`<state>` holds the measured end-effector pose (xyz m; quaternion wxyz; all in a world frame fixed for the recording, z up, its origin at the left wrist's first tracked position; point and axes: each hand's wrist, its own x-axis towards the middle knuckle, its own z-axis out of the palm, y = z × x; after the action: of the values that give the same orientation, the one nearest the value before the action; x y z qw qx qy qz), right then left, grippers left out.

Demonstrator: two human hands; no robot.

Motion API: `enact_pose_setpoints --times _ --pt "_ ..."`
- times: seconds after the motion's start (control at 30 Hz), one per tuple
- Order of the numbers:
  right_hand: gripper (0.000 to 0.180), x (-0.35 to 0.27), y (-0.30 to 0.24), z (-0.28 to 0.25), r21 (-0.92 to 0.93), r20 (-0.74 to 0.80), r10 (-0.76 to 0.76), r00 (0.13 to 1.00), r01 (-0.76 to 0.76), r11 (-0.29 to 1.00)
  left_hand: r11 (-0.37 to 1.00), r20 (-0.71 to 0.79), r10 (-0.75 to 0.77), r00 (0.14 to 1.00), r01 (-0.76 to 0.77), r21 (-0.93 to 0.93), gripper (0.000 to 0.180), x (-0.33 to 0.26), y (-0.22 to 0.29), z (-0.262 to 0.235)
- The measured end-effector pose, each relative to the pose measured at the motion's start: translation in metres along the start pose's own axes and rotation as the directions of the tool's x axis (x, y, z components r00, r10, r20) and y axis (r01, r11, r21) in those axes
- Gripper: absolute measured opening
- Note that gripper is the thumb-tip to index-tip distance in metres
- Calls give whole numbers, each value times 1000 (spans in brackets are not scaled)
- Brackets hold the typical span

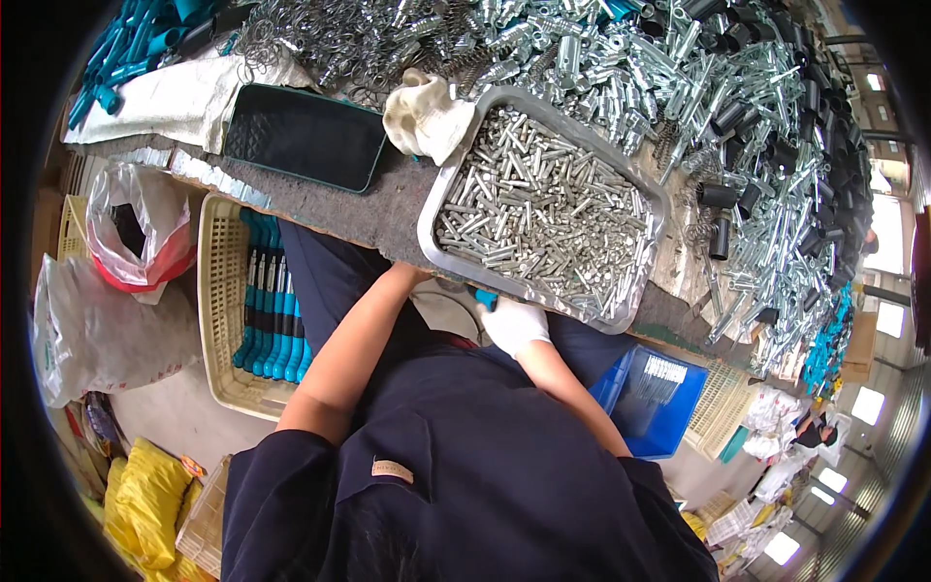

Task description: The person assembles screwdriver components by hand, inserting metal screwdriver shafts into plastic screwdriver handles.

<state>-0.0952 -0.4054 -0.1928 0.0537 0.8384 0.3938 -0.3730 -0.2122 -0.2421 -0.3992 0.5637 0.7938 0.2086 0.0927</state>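
My right hand point(517, 328), in a white glove, is just below the table's front edge. Its fingers are closed around a teal piece point(486, 299), of which only a short end shows. My left hand point(411, 274) is bare and reaches under the same edge, so its fingers are hidden. Right above my hands, a grey tray point(435, 254) full of small silvery metal pins point(543, 199) rests on the table. A crumpled off-white glove or cloth point(427, 112) lies against the tray's left side.
Springs point(320, 44), metal parts point(601, 82) and black tubes point(718, 196) pile up behind the tray. A phone point(305, 136) lies left of it. Below stand a cream crate point(215, 320) of teal-handled tools point(267, 310), a blue bin point(669, 427) and plastic bags point(116, 330).
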Motion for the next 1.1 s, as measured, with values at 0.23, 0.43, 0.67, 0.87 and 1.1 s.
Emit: enact_pose_setpoints --times 0.23,0.43,0.67,0.87,1.1 --pt "52 49 -7 60 -70 -198 -244 949 235 970 782 76 -19 997 -33 622 66 -9 45 -10" --pt "53 33 85 36 186 -156 -348 925 373 909 906 375 -104 921 -68 418 61 -19 162 22" --pt "48 10 57 88 322 -101 -78 992 107 941 820 771 213 600 -539 192 46 2 120 96" --pt "44 61 69 102 330 41 -92 995 74 941 601 829 451 330 -799 -8 45 -116 30 65" --pt "46 102 106 234 354 17 53 998 -56 933 454 828 527 192 -887 -83 44 -6 70 91"
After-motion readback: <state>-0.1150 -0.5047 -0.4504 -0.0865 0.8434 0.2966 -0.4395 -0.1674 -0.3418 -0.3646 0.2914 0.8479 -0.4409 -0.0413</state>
